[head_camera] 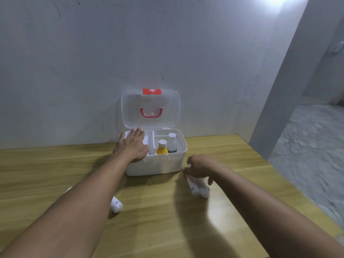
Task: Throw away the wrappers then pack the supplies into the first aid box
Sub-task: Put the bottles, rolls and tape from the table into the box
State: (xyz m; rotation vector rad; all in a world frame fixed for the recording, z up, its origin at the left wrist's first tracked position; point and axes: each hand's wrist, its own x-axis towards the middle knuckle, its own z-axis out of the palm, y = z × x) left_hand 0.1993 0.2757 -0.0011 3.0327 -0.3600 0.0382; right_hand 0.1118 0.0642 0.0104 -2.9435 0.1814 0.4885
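Note:
The white first aid box stands open against the wall, its clear lid upright with a red handle and cross label. Inside are a white inner tray, a yellow bottle and a clear bottle with dark liquid. My left hand lies flat, fingers spread, over the box's left side on the tray. My right hand is curled over two white bandage rolls on the table right of the box. Another white roll lies beside my left forearm, partly hidden.
The wooden table ends at its right edge near a grey wall corner; beyond is a stone floor. A grey wall stands directly behind the box.

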